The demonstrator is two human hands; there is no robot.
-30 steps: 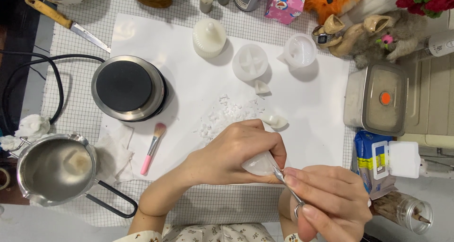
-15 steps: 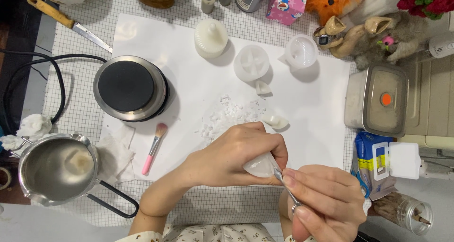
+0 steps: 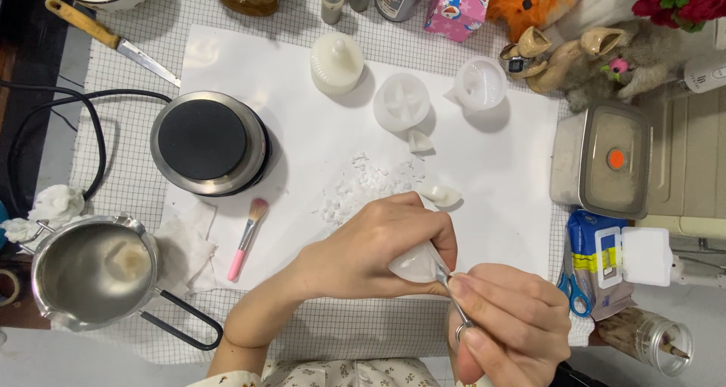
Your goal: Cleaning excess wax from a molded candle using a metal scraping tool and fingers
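My left hand [image 3: 378, 243] wraps around a small white wax piece [image 3: 414, 264] near the front edge of the white paper sheet [image 3: 302, 130]. My right hand [image 3: 507, 323] grips small metal scissors [image 3: 451, 296], their tip touching the wax piece's right side. White wax shavings [image 3: 363, 186] lie scattered just above my left hand. Another small wax piece [image 3: 440, 195] rests beside them.
A round hot plate [image 3: 206, 141], a pink brush [image 3: 246, 236] and a steel melting pot [image 3: 91, 270] sit to the left. White silicone moulds [image 3: 401, 99] and a wax candle [image 3: 335, 62] stand at the back. A lidded steel box [image 3: 605, 156], wipes pack [image 3: 597, 258], blue scissors [image 3: 575, 296] lie right.
My right hand has shifted slightly left and the scissors stay at the wax piece. Blue scissor handles have come into sight beside the wipes pack. My left hand has hardly moved.
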